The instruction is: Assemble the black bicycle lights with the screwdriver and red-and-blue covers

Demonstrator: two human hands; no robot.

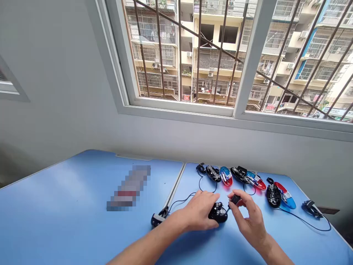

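Note:
On the blue table lies a black oval device with a cable. My left hand has its fingers wrapped round the left side of this device. Just to the right, my right hand pinches a small black block between thumb and fingers. A short dark cable runs from the device towards the block. Beside my left forearm sits a black and grey clip-like part, with a thin cable leading from it towards my left hand.
Along the back stand black devices and red, white and blue shells. More lie at the right, near a cabled black part. A pixelated patch covers something on the left table half. A barred window is above the table.

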